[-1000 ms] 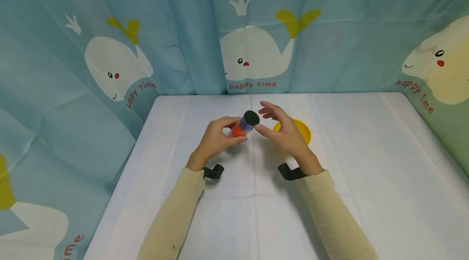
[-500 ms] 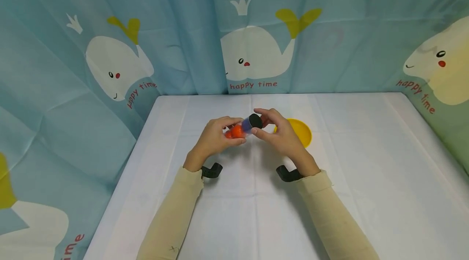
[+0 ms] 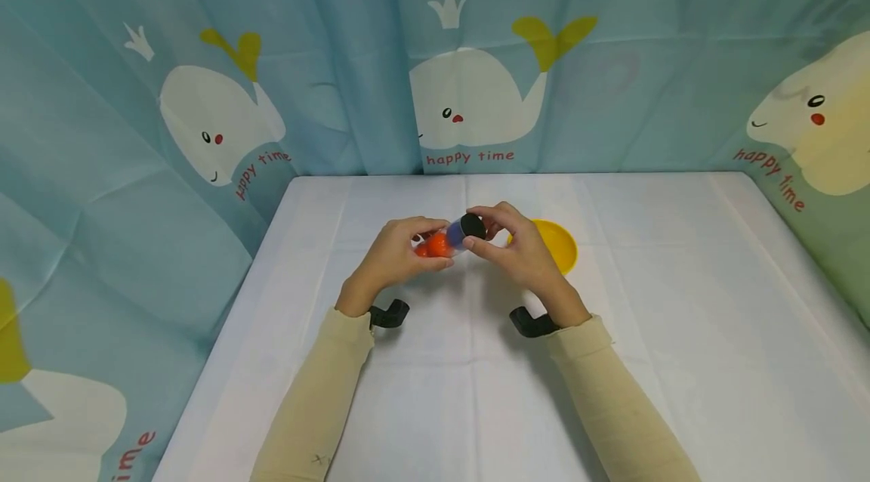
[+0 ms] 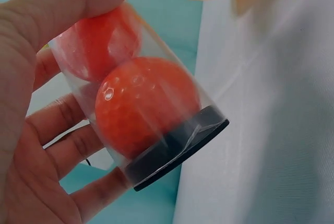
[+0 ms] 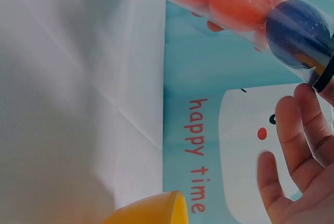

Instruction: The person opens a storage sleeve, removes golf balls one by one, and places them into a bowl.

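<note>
A clear plastic tube (image 4: 148, 41) with black end caps holds two orange balls (image 4: 148, 104), one of them dimpled like a golf ball, and a dark blue ball (image 5: 297, 33). My left hand (image 3: 394, 259) grips the tube around its orange end, thumb on one side and fingers behind. Tilted above the table, the tube's blue end points up and right. There my right hand (image 3: 526, 251) pinches the black cap (image 3: 473, 225) between thumb and forefinger, its other fingers spread in the right wrist view. The cap sits at the tube's end.
Just behind the right hand, a yellow bowl (image 3: 560, 244) stands on the white-covered table (image 3: 680, 316). Blue curtains (image 3: 340, 89) with whale prints hang at the table's back and sides. A black wrist mount (image 3: 390, 314) shows below each hand.
My right hand has closed in from the right and now pinches the tube's cap. The tube has tipped further right, so the orange balls show more. My left hand keeps its grip.
</note>
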Demonstrator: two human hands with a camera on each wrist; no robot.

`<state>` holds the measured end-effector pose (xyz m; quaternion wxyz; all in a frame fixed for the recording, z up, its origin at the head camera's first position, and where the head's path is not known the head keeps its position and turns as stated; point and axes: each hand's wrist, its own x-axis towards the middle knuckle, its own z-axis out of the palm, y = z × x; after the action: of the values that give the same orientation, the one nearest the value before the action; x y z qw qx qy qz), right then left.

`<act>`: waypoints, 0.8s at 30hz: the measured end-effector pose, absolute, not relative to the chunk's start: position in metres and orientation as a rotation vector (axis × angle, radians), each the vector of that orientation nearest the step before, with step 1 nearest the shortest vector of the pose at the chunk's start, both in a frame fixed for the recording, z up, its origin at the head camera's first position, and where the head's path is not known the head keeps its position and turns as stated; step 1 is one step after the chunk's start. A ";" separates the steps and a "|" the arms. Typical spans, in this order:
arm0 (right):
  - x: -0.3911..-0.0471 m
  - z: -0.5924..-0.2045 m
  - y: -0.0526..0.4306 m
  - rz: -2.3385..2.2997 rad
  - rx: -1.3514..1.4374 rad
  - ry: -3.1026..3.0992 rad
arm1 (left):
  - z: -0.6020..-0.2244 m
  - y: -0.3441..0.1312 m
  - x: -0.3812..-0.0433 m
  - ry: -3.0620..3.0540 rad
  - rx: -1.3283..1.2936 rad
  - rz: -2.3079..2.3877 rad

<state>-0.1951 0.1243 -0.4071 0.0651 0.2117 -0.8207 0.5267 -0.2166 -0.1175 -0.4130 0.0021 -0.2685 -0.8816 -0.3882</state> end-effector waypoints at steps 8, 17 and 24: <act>-0.194 -0.405 0.127 1.518 0.650 -2.514 | -0.413 -0.118 -0.218 -2.769 -0.901 -1.243; -0.193 -0.402 0.126 1.508 0.651 -2.544 | -0.409 -0.120 -0.217 -2.790 -0.910 -1.291; -0.192 -0.400 0.126 1.471 0.668 -2.538 | -0.406 -0.120 -0.217 -2.817 -0.916 -1.353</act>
<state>-0.1921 0.1262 -0.3996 0.0664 0.2214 -0.8418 0.4878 -0.2172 -0.1200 -0.4063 -0.0574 -0.2809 -0.8635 -0.4149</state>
